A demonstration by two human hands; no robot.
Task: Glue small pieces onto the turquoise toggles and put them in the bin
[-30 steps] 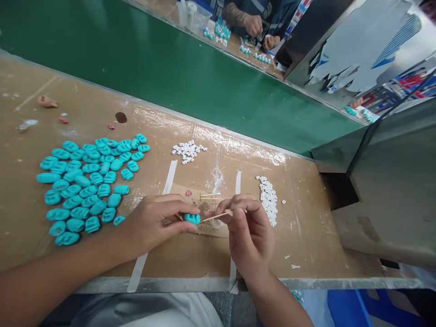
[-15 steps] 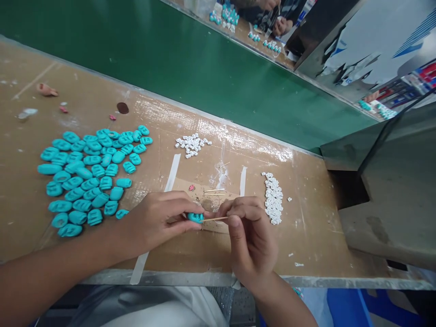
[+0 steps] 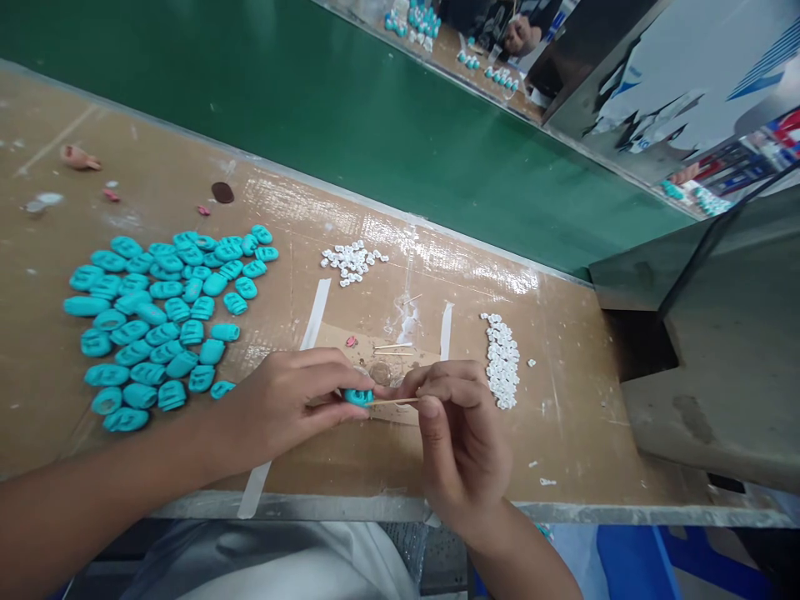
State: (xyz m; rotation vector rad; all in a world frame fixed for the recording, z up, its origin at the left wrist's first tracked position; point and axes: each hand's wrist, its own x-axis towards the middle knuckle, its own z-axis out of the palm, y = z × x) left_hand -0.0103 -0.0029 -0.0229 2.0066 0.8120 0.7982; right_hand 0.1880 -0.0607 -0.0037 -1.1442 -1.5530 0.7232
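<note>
My left hand (image 3: 284, 408) pinches a small teal plastic piece (image 3: 358, 397) between thumb and fingers, low over a brown card pad (image 3: 391, 412) near the bench's front edge. My right hand (image 3: 459, 437) grips a thin wooden stick (image 3: 393, 402) whose tip touches the teal piece. A large heap of the same teal pieces (image 3: 166, 312) lies to the left of my left hand. Small white parts sit in a row (image 3: 502, 361) right of my right hand and in a cluster (image 3: 352, 262) farther back.
The brown bench (image 3: 575, 433) ends at a green conveyor belt (image 3: 350, 125) behind. A grey metal box (image 3: 718, 367) stands at the right. Two more sticks (image 3: 392, 349) lie on the pad. Across the belt, another person's hand (image 3: 522, 35) works among teal pieces.
The stick's tip has come against the teal piece in my left hand. The view has tilted down a little; both hands stay in the same spot.
</note>
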